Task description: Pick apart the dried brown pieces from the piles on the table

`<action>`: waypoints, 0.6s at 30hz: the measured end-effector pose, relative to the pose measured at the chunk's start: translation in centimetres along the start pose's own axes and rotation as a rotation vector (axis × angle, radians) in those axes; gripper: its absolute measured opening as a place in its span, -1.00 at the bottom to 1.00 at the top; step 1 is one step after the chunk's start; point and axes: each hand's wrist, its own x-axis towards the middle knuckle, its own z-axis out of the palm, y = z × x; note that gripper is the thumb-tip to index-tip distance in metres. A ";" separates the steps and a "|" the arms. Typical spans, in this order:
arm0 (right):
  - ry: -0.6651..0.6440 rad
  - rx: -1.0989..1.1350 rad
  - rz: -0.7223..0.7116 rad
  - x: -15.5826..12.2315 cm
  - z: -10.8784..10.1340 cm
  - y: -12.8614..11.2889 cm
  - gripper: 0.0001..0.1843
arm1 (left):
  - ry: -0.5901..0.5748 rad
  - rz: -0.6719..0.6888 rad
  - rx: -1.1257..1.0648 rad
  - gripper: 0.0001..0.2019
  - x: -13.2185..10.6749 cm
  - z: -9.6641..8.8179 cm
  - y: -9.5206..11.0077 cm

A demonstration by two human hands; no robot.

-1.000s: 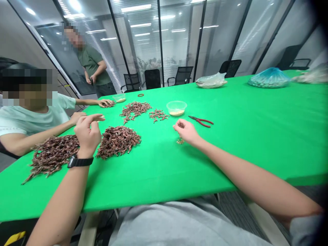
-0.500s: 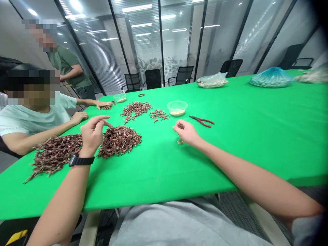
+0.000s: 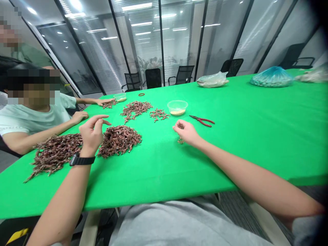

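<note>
My left hand (image 3: 91,134), with a dark watch (image 3: 80,160) on its wrist, hovers beside a heap of short reddish-brown pieces (image 3: 123,138). Its fingers are bent but apart, and nothing shows in them. A second heap of longer brown pieces (image 3: 56,155) lies to its left, partly behind the wrist. My right hand (image 3: 188,132) is closed in a pinch above a few small yellowish bits (image 3: 180,140) on the green cloth (image 3: 159,174). Whatever its fingertips hold is hidden. Beyond it stand a clear plastic bowl (image 3: 172,106) with yellowish bits inside and red-handled pliers (image 3: 205,122).
Two looser spreads of brown pieces (image 3: 137,109) lie farther back, near a brown ring (image 3: 141,94). At the left a co-worker's hand (image 3: 106,101) rests by another small bowl (image 3: 120,97). Plastic bags (image 3: 271,78) sit on the far right; chairs (image 3: 153,79) stand behind.
My left hand has shifted very slightly left; my right hand stays where it was. The standing person in the background has moved left, partly out of view.
</note>
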 end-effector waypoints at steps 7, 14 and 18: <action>-0.001 -0.024 0.013 0.2 -0.1 0.0 -0.79 | 0.019 0.137 0.053 -0.70 -0.9 0.6 2.0; -0.008 -0.177 0.002 0.9 -1.0 -0.3 -0.87 | -0.380 0.454 0.010 -0.75 -3.8 4.4 5.9; 0.045 -0.178 -0.032 1.1 -1.3 -0.8 -0.90 | -0.662 0.549 0.079 -0.72 -5.0 7.5 7.9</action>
